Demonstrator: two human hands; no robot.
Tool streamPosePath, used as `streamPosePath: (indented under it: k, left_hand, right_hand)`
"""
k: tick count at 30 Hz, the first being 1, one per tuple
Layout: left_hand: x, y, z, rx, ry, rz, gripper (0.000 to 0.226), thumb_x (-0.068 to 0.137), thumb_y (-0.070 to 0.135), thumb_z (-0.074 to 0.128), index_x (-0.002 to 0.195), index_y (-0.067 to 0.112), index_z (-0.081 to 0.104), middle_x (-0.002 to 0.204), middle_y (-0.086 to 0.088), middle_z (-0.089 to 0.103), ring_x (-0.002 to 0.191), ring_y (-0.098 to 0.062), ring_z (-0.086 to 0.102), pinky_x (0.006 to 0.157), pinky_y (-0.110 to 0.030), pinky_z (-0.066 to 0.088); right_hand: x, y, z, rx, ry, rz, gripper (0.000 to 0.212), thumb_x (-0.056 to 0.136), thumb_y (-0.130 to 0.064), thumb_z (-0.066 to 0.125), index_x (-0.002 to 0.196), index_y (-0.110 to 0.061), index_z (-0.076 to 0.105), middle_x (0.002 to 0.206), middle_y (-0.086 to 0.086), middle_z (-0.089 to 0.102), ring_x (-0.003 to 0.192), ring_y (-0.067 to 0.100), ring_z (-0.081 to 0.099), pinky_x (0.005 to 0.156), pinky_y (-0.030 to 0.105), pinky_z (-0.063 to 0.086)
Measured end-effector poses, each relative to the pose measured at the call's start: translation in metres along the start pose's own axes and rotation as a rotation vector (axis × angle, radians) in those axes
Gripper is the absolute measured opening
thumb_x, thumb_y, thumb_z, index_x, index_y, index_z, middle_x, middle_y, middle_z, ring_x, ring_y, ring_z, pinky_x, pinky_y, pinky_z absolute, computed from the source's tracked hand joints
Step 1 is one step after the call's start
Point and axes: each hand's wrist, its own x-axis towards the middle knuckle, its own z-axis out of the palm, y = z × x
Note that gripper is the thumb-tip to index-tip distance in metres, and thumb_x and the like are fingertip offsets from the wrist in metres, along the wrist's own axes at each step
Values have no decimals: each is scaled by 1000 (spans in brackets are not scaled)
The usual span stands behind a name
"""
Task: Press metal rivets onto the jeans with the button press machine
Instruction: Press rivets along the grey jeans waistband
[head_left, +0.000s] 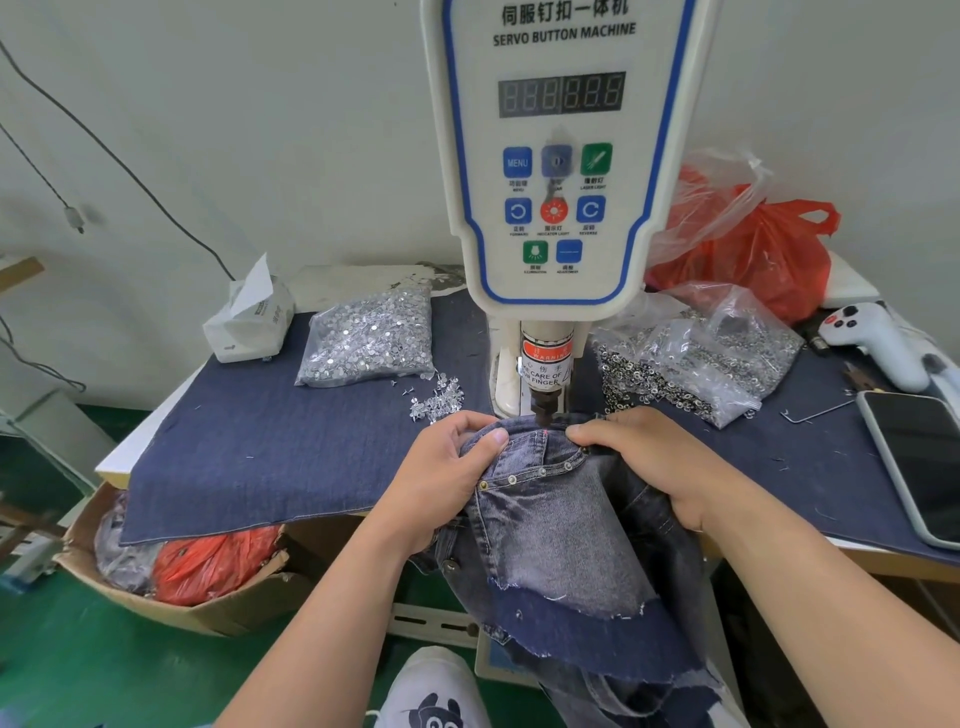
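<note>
The white servo button press machine stands at the table's middle, its dark punch head just above the jeans. Grey-blue jeans hang over the table's front edge, with a row of several metal rivets along a seam. My left hand grips the jeans' left fold, thumb on top. On the right side my right hand holds the fabric, its fingertips close beside the punch. A red light dot shows on the cloth under the punch.
A bag of silver rivet pins and loose pins lie at left. A bag of ring caps lies at right. A tissue box, a phone, a white handheld tool, red bags and a floor carton surround the denim-covered table.
</note>
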Motion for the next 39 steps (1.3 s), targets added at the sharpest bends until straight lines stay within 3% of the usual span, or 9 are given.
streamPosePath:
  k: [11, 20, 24, 29, 33, 36, 39]
  left_hand:
    - [-1, -1, -4, 0, -47, -8, 16, 107, 24, 63, 118, 13, 66, 106, -3, 81, 96, -16, 77, 78, -21, 57]
    - [-1, -2, -5, 62, -25, 5, 12, 106, 26, 64, 115, 19, 68, 103, 1, 81, 93, -11, 76, 78, -19, 55]
    - [-2, -2, -3, 38, -29, -8, 13, 106, 27, 64, 115, 18, 68, 105, -1, 81, 96, -17, 78, 79, -26, 58]
    - [-5, 0, -2, 40, -18, -12, 13, 105, 30, 66, 113, 20, 69, 106, -1, 81, 99, -20, 78, 84, -33, 59]
    - [-5, 1, -2, 4, -22, -18, 14, 104, 32, 67, 113, 21, 70, 106, -2, 81, 98, -20, 78, 81, -30, 60]
    - [-8, 4, -2, -46, -48, -35, 17, 103, 30, 68, 114, 17, 69, 105, -6, 81, 97, -22, 78, 78, -29, 60]
    - [-15, 10, -2, -131, -119, -72, 24, 101, 30, 70, 117, 13, 67, 108, -13, 80, 98, -27, 77, 81, -33, 61]
  right_hand:
    - [0, -1, -1, -5, 0, -7, 38, 87, -40, 73, 95, -3, 74, 91, 5, 80, 91, 20, 76, 84, 31, 50]
    - [1, 0, 0, -23, -7, -13, 36, 87, -41, 73, 87, -5, 74, 89, 5, 80, 93, 23, 76, 96, 39, 50]
    - [0, 0, -2, -11, -23, -2, 43, 86, -43, 73, 102, -3, 75, 93, 7, 80, 94, 23, 76, 101, 40, 50]
    - [-1, 0, -2, 29, -30, -20, 31, 87, -38, 73, 96, -8, 79, 92, 6, 80, 86, 19, 78, 87, 35, 52]
    - [-1, 1, -5, 79, -52, -25, 29, 86, -33, 75, 93, -6, 78, 92, 12, 80, 85, 25, 78, 82, 33, 54]
    - [-3, 3, -8, 122, -88, -21, 18, 87, -26, 76, 80, -10, 79, 91, 19, 78, 80, 29, 77, 70, 28, 59]
    - [-9, 3, -17, 155, -203, -16, 22, 89, -19, 74, 91, 3, 75, 99, 29, 74, 84, 34, 73, 76, 34, 59]
